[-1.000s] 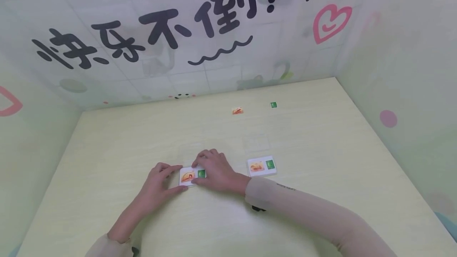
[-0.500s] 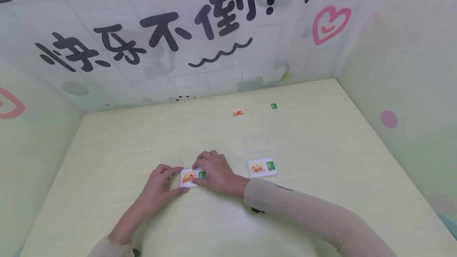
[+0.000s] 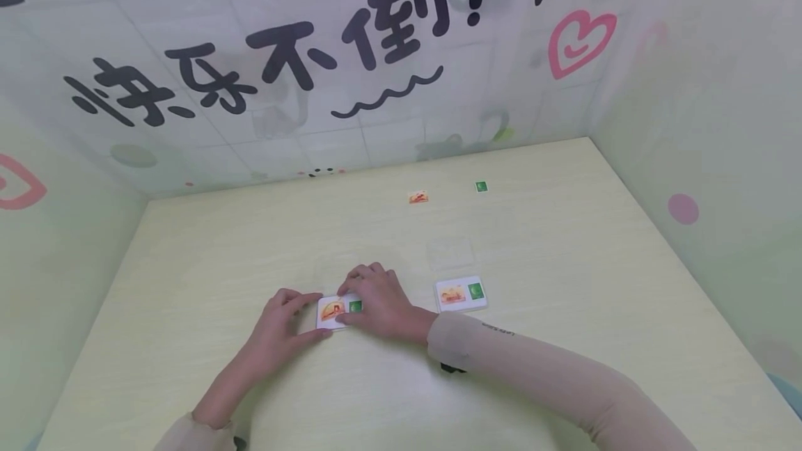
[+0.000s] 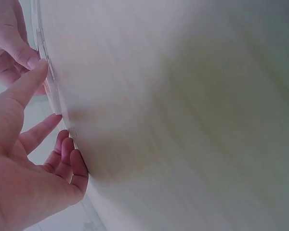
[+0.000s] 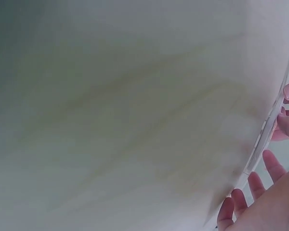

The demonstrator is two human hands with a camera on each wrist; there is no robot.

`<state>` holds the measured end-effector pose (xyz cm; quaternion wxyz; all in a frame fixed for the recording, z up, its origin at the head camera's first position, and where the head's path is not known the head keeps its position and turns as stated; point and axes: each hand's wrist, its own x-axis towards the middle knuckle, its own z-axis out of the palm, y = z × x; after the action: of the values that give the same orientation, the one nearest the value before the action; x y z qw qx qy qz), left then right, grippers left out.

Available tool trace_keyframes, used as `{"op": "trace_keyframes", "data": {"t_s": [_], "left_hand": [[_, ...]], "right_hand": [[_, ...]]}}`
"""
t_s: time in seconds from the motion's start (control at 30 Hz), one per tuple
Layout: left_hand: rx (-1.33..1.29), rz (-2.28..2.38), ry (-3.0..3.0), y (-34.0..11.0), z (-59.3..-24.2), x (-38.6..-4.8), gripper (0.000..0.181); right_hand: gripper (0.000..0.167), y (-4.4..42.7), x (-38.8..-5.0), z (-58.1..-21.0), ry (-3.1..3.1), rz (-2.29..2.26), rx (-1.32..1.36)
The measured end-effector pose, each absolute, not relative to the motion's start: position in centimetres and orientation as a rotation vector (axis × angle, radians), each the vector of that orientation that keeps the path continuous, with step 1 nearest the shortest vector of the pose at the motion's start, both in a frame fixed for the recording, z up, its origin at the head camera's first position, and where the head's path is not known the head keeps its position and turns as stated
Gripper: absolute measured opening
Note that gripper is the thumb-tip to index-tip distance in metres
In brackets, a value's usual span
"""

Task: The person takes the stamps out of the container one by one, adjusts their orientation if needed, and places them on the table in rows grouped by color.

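Observation:
A white card in a flat clear case [image 3: 326, 326] lies on the table, bearing an orange picture stamp [image 3: 331, 310] and a green stamp [image 3: 355, 306]. My left hand [image 3: 280, 329] holds the case by its left end, index finger at the far edge and thumb at the near edge. My right hand [image 3: 380, 303] reaches over the right part, thumb and index finger at the orange stamp's right corners. It partly hides the green stamp and the card's right end. Both wrist views show the clear case edge-on, with fingers [image 4: 36, 72] of both hands along it.
Another white card [image 3: 461, 295] with an orange and a green stamp lies to the right. Farther back are a loose orange stamp [image 3: 418, 197] and a loose green stamp [image 3: 481, 186]. A faint clear lid [image 3: 451, 253] lies behind the right card. Walls border the table.
The view has shifted slightly. Both hands keep their places on the card, with no clear movement of the stamps.

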<state>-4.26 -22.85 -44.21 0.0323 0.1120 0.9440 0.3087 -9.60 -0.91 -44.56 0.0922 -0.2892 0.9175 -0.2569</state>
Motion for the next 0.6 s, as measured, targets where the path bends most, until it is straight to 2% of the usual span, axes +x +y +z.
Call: {"op": "trace_keyframes", "data": {"t_s": [0.6], "left_hand": [[0.345, 0.940, 2.918, -22.67, -44.13, -4.17, 0.059]], "right_hand": [[0.028, -0.83, -9.64, -44.26, 2.736, -0.760, -0.849]]}}
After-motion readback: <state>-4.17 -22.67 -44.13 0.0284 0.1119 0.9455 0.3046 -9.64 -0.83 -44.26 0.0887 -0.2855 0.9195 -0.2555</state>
